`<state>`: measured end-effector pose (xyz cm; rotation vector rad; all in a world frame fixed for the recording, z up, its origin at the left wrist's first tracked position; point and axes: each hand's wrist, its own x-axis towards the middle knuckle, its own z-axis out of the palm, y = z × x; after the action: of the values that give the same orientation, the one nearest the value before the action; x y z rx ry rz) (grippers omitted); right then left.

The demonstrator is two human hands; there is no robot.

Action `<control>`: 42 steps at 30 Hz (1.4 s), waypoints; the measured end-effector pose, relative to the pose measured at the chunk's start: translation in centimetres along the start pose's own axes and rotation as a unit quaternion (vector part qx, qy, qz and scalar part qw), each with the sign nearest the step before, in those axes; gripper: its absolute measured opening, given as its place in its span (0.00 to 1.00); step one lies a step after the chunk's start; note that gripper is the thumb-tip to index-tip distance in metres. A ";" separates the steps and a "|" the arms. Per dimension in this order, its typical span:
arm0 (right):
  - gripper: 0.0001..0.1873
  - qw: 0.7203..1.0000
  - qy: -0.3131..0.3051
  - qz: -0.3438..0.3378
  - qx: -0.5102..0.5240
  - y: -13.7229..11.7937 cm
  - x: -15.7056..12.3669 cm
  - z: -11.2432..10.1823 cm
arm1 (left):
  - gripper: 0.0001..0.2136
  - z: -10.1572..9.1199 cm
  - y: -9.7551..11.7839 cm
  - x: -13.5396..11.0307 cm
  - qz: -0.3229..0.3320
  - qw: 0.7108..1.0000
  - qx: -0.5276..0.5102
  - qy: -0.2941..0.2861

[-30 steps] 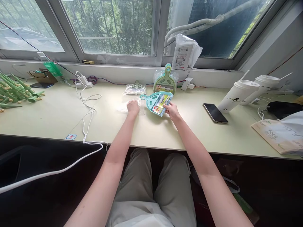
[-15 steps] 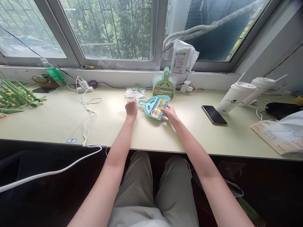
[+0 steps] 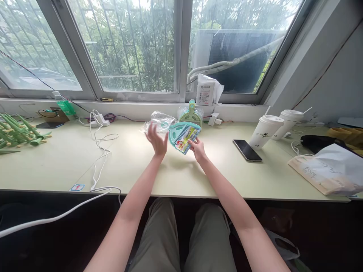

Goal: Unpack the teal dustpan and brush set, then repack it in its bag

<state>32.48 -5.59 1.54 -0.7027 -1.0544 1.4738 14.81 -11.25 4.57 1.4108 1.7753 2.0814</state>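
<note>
A teal mini dustpan (image 3: 175, 133) with a bristled brush and a printed label is held above the desk (image 3: 210, 177), tilted, its handle pointing left. The right hand (image 3: 197, 148) pinches its lower right edge between thumb and fingers. A crumpled clear plastic bag (image 3: 159, 116) shows at the handle end; whether it surrounds the handle or only overlaps it, I cannot tell. The left hand (image 3: 156, 140) is just beside, fingers spread wide and blurred; contact with the bag is unclear. Close behind the dustpan, olive-green dustpans (image 3: 192, 114) in clear wrap stand near the wall. Farther right lie a smartphone (image 3: 247, 150), two lidded white cups (image 3: 266, 132) with straws and a tissue packet (image 3: 314, 175); to the left, a white cable (image 3: 98, 166) and a green-labelled bottle (image 3: 66, 107).
</note>
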 end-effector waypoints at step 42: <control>0.18 0.998 0.035 -0.024 0.038 1.1 1.0 -0.6 | 0.21 2.7 -3.0 -0.2 -0.290 0.817 -0.359 -0.345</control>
<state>32.36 -4.48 0.40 -0.6663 -0.9517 1.4303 15.23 -8.33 1.84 1.0004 0.8176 1.3800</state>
